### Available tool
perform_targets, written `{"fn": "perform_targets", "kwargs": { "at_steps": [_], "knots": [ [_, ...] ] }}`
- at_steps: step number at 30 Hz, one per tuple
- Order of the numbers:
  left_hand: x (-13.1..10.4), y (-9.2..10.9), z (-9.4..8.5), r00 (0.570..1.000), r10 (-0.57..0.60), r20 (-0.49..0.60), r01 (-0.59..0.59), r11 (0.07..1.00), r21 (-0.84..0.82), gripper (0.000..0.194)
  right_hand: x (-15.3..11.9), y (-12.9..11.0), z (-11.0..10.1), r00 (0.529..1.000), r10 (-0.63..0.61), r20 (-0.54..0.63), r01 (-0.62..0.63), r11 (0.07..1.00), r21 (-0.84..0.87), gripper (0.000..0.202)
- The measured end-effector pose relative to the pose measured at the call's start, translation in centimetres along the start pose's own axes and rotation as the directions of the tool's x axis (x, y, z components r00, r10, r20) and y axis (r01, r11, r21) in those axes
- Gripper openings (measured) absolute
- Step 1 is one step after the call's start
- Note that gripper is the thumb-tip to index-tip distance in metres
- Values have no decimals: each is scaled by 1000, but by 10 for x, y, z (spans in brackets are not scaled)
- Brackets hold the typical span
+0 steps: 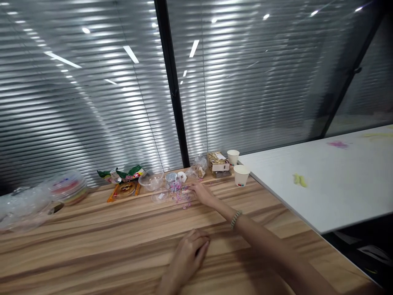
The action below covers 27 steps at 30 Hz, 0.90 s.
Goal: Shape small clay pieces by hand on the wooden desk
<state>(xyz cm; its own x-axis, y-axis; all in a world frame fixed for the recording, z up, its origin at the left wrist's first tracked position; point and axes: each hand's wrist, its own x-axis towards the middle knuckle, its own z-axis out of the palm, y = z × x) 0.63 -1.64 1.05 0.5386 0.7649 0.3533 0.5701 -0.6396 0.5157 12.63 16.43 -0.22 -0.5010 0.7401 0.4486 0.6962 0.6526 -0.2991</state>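
My right hand point(202, 193) reaches across the wooden table to a scatter of small pink and purple pieces point(181, 197). Its fingers are bent together at the edge of these pieces; what they may pinch is too small to make out. Just beyond the scatter stands a silvery foil cup point(171, 178), with more pink bits at its front. A clear plastic lid point(160, 197) lies to the left, in front of a clear plastic bowl point(151, 180). Nearer to me, my left hand point(190, 250) rests on the tabletop, loosely curled, with nothing visible in it.
Two paper cups point(241, 176) and a gold box point(218, 161) stand at the back right, beside crumpled clear plastic point(198, 166). Green snack packets point(123, 175), stacked plastic tubs point(69, 187) and clear bags point(26, 207) line the back left. A white table point(322, 184) adjoins on the right.
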Motion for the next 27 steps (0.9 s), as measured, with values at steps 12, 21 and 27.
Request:
{"fn": "perform_targets", "kwargs": {
  "at_steps": [12,21,27],
  "knots": [
    [1,-1,1,999,-39,-20,35,989,-147,23,-5,20,30,987,29,-157,-14,995,96,21],
    [2,-58,-1,636,-688,-349,243,608,-756,49,-33,-48,-5,987,158,-35,-83,678,731,19],
    [4,-54,-7,620,-722,-307,121,475,-872,33,-58,-74,-23,966,126,226,-258,386,886,33]
  ]
}}
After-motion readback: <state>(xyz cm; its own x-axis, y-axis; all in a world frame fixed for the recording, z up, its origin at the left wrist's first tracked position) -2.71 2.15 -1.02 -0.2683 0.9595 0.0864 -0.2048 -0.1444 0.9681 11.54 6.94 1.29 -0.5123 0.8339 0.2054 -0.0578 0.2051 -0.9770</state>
